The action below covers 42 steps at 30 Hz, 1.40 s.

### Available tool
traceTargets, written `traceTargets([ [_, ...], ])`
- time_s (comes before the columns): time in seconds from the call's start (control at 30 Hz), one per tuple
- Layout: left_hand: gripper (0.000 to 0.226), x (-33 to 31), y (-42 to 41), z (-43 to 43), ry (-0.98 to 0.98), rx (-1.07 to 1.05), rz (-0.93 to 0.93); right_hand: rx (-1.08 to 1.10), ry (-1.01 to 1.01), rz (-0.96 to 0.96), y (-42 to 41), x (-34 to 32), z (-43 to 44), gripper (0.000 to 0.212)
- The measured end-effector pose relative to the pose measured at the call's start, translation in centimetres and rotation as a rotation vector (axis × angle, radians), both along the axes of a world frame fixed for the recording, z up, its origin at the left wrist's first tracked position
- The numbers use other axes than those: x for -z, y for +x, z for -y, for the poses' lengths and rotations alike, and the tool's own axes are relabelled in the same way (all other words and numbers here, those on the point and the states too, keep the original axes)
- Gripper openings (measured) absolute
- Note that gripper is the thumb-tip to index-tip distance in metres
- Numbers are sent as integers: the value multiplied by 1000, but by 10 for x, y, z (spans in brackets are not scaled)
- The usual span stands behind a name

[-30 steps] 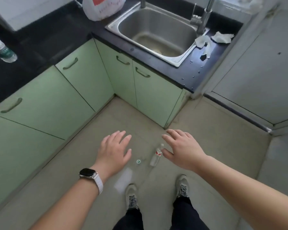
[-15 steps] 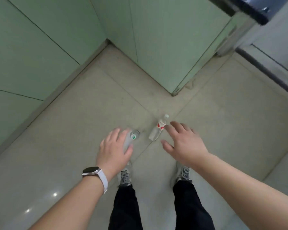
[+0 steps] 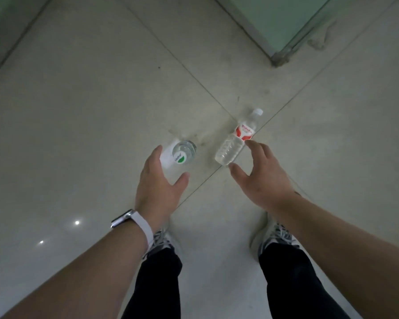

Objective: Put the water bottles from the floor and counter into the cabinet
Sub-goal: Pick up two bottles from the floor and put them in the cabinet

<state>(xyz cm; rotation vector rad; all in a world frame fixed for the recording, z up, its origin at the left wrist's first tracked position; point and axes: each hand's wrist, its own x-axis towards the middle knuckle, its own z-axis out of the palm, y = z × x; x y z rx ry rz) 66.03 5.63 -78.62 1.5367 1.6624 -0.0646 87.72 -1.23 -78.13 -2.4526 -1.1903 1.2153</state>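
Head view. Progress at an early stage, by the look of it: two water bottles down on the tiled floor (image 3: 78, 111), neither lifted, none in a cabinet. Only a pale green cabinet corner (image 3: 283, 21) at the upper right of the frame, no open door in sight. Counter out of frame, so no telling what waits there. Left to do, as judged: closing on both bottles, lifting, carrying, stowing, then the counter ones.

Red-label bottle (image 3: 236, 142) just right of centre frame, lying flat on its side. Long axis on a diagonal, roughly along a grout line: white cap toward the upper right, clear base toward the lower left. Right hand (image 3: 263, 180) open and spread above it, forefinger near the label, thumb near the base. No closure on it; contact impossible to judge.

Green-label bottle (image 3: 179, 155) just left of centre frame, well apart from the cabinet and near the red-label one. Seen nearly end-on: round clear end toward the upper right, white label running back toward the lower left under the palm. Standing or lying not clear from this angle. Left hand (image 3: 158, 187), white-strapped watch (image 3: 127, 216) on the wrist, cupped loosely around it, fingers on the left side, thumb below. Unclenched, not yet gripping; touch uncertain.

Two grey sneakers at the lower frame, one under each forearm.
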Motion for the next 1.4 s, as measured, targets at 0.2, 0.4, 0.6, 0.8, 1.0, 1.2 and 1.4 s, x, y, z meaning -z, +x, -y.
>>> traceTargets([
  [0.2,86,82,-3,6,39,-58,53,222,-26,-41,-5,95,4,71],
  [0.4,83,143,-8,11,76,-71,146,498,-44,-84,-3,168,1,62],
  [0.6,74,177,-2,12,175,-114,242,692,-37,-115,-8,221,-11,74],
  [0.8,73,189,20,9,260,-132,314,815,-66,-101,0,238,-33,73],
  [1.0,60,185,44,-11,295,-70,305,838,-44,-131,11,238,-43,56],
  [1.2,58,176,53,-26,265,-46,273,762,-22,-128,19,219,-31,40],
  [1.4,58,135,51,-21,228,-38,315,714,81,-199,18,169,-28,37],
])
